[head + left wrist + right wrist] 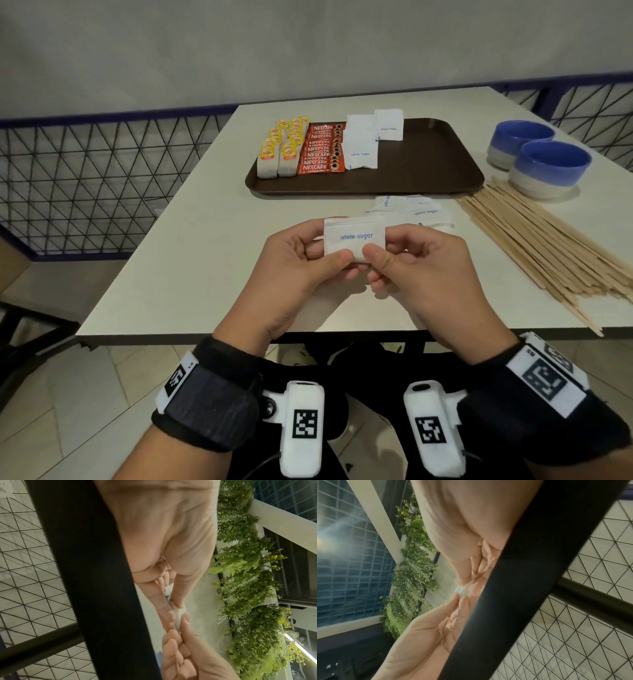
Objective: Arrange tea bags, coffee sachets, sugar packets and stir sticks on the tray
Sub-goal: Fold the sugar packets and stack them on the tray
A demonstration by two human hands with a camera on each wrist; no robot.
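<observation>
White paper marks the sugar packet (354, 240) held at the centre of the head view, printed "white sugar", with the left hand (294, 267) pinching its lower left edge and the right hand (421, 267) pinching its lower right edge, thumbs on the front and curled fingers behind; in the left wrist view the packet (179, 616) shows edge-on between both thumbs. Just above the hands in the frame, a small heap of loose sugar packets (414, 210) lies on the table (191, 260), its count unclear because they overlap. On the brown tray (428, 164) in the upper middle, 2 rows of tea bags (279, 150) sit at the left end, a column of red coffee sachets (320, 150) beside them, then 2 white piles of stacked sugar (370, 140). A spread of wooden stir sticks (534, 240), too many to count, lies at the right, below 2 blue bowls (537, 157)
</observation>
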